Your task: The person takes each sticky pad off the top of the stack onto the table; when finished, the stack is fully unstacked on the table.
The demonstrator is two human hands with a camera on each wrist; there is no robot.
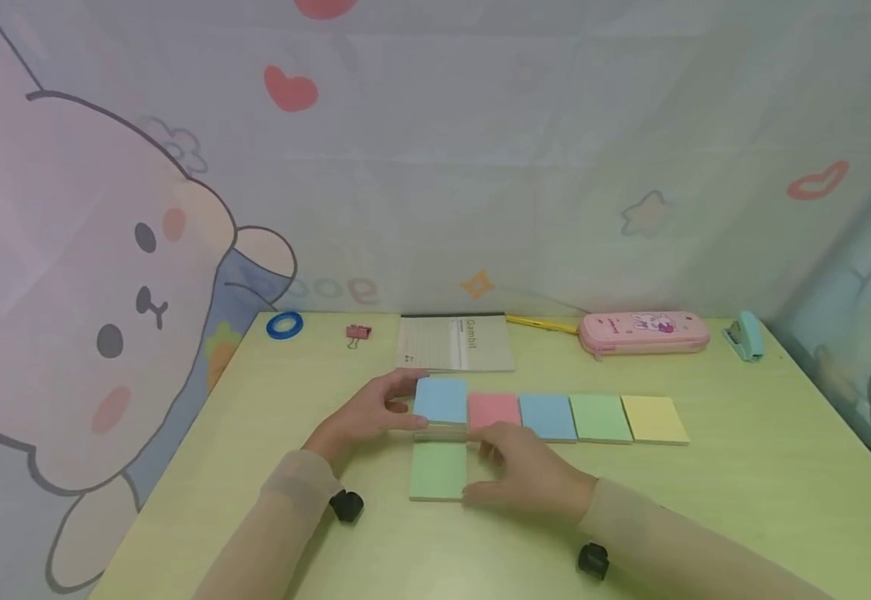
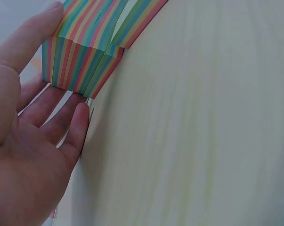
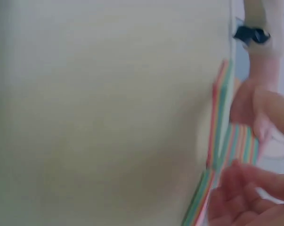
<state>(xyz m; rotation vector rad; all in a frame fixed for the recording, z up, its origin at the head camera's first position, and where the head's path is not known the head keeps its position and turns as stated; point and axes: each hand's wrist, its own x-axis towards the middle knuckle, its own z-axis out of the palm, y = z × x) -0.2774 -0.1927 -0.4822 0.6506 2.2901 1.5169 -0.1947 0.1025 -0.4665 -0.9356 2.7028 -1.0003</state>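
My left hand point(image 1: 371, 408) grips a stack of sticky note pads point(image 1: 441, 402) with a blue top, thumb at its near side and fingers at the far side. In the left wrist view the stack point(image 2: 78, 52) shows layered striped edges. Directly in front of it a green sticky note pad point(image 1: 438, 472) lies on the table. My right hand point(image 1: 528, 471) is beside that pad's right edge, fingers loosely bent; whether it touches the pad is unclear. To the stack's right runs a row of pads: pink point(image 1: 493, 407), blue point(image 1: 548, 417), green point(image 1: 600, 417) and yellow point(image 1: 656, 418).
Along the table's back edge lie a blue tape ring point(image 1: 285, 325), a pink binder clip point(image 1: 357, 333), a notebook point(image 1: 453, 342), a yellow pencil-like stick point(image 1: 543, 323), a pink pencil case point(image 1: 643, 333) and a teal stapler point(image 1: 745, 337). A printed curtain point(image 1: 525, 167) hangs behind.
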